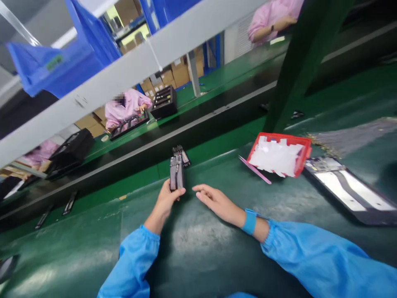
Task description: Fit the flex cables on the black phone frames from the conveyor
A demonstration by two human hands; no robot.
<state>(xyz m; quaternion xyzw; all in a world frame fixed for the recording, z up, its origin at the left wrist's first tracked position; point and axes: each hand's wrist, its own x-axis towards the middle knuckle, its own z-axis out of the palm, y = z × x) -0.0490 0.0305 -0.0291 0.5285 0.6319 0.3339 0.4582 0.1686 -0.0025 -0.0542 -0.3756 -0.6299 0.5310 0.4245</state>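
Note:
An opened phone (176, 171) with a bare circuit board at its top and a grey battery below is gripped at its lower end by my left hand (167, 196). Just beyond it lies a similar opened phone (182, 155), partly covered from sight. My right hand (218, 203) hovers to the right of the held phone, empty, fingers extended and thumb a little apart. A blue wrist strap (249, 221) circles my right wrist. Pink tweezers (257, 171) rest on the green bench to the right of that hand, against a red tray (305, 155) of white pieces.
At far right lie a larger opened device (350, 190) and a bundle of thin grey strips (356, 134). More phone parts (70, 203) sit along the recessed green strip (133, 182). Blue bins (71, 62) hang above. A co-worker in pink (128, 107) works across the bench.

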